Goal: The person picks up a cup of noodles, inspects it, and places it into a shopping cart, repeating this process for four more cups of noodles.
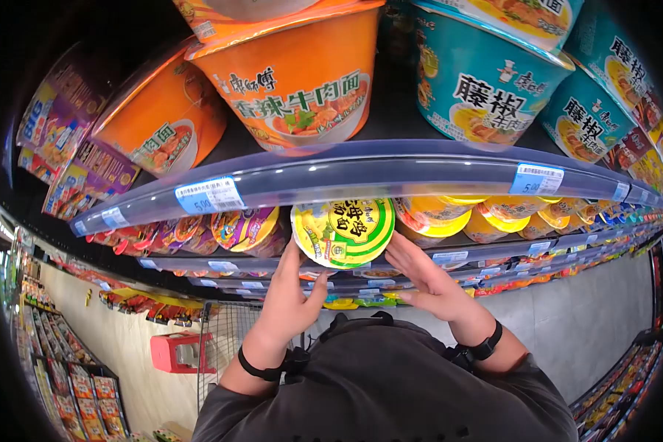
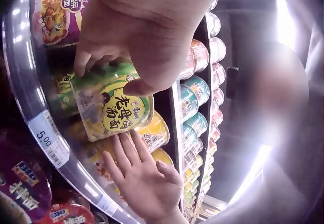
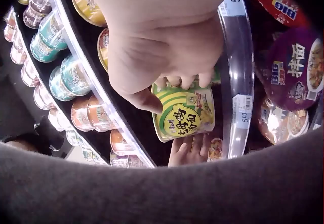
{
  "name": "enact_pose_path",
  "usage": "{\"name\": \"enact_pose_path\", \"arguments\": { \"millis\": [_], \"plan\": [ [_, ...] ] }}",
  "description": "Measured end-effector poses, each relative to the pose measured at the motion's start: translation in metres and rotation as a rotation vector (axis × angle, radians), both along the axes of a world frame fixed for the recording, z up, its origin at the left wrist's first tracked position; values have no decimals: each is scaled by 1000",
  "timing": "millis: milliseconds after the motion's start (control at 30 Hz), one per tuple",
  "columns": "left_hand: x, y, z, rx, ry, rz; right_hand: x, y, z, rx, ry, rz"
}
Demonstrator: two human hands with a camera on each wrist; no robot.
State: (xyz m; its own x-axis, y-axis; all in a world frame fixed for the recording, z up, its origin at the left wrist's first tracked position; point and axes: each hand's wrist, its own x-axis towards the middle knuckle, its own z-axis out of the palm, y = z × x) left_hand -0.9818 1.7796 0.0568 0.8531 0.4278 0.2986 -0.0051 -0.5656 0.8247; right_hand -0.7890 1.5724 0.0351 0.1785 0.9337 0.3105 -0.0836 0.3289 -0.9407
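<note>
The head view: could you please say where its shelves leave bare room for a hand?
On the upper shelf, between the central orange bowl and the teal bowl. Crowded: the lower shelf, where cups flank the green-yellow cup.

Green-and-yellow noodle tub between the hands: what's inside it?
Only the printed outside of the tub shows, between the left hand and right hand; its contents are covered from sight.

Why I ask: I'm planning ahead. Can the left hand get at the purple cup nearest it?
Probably yes: the purple cup sits close to the left hand, with nothing visible between them, though that hand would first have to leave the green-and-yellow cup.
</note>
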Motion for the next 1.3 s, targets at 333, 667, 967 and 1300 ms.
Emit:
{"name": "enact_pose_path", "arguments": {
  "millis": [333,667,967,1300],
  "plan": [
    [-58,-98,-22,-29,-65,250,6,-53,-29,27,292,247],
    [-127,-177,-49,-225,227,406,-11,-74,-95,-228,389,591],
    [-164,-206,-45,-226,486,447,-37,-69,-119,-431,274,797],
    [-249,-231,-61,-222,662,539,-110,-43,-130,-511,145,1032]
  ]
}}
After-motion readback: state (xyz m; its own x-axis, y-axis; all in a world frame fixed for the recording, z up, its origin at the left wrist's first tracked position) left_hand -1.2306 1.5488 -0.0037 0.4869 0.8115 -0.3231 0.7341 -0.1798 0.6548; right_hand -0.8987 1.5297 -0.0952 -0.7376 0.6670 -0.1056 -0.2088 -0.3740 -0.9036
